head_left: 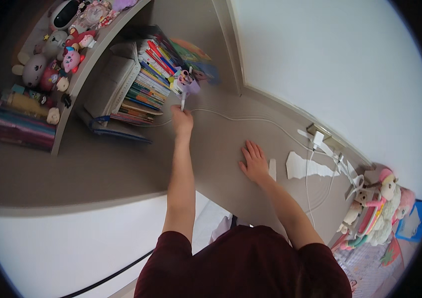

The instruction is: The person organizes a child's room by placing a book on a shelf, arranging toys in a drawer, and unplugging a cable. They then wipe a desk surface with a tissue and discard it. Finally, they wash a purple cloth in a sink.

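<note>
On the grey tabletop (121,164), left hand (181,119) stretched far forward, grip closed around a slim white pen-like stick (183,103), held upright just below a small purple pen holder (188,83) crowded with pens. Standing right beside a leaning row of colourful books (144,84), that holder, under the shelf of plush toys (54,54). Right hand (254,161) pressed flat on the tabletop, fingers spread, holding nothing, close beside a small white block (272,169) and near a torn white paper scrap (305,166). Running across the surface between the two hands, a thin white cable (251,118), leading to a white plug and socket (320,139) by the wall. At the far right edge, more stuffed dolls (380,208), well apart from both hands.
</note>
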Demonstrator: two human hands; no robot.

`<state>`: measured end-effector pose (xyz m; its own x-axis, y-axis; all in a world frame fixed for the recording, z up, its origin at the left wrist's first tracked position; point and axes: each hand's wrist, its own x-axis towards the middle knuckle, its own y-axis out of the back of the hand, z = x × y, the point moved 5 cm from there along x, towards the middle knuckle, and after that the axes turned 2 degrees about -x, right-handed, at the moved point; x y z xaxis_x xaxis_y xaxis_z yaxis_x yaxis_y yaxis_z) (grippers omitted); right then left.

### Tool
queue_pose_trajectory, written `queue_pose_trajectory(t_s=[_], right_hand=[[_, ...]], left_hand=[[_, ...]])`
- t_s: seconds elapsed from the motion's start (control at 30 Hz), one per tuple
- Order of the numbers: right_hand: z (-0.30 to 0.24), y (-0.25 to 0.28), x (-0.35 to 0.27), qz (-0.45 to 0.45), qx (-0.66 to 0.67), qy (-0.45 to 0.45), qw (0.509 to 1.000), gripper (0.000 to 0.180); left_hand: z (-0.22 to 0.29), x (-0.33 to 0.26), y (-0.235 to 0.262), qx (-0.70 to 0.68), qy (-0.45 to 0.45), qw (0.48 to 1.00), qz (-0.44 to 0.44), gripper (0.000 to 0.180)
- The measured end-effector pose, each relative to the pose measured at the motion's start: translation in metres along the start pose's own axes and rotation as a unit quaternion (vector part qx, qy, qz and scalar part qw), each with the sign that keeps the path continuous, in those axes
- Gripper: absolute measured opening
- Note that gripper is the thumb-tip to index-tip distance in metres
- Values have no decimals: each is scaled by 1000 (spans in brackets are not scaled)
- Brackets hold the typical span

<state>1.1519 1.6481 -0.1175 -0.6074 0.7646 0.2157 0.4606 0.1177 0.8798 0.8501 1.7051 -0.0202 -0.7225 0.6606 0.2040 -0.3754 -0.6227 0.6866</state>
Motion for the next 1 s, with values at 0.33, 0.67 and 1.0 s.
queue_pose_trajectory(t_s=[0.33,0.67,1.0], right_hand=[[-4,11,14,-13,22,-17,1000,49],[1,13,18,-7,27,-28,999,47],[-3,13,19,-7,44,-28,999,45]], left_hand=[[8,94,20,103,-158,980,62,17],[33,156,-19,209,-170,958,-98,21],[3,156,-72,286,-243,923,-91,18]])
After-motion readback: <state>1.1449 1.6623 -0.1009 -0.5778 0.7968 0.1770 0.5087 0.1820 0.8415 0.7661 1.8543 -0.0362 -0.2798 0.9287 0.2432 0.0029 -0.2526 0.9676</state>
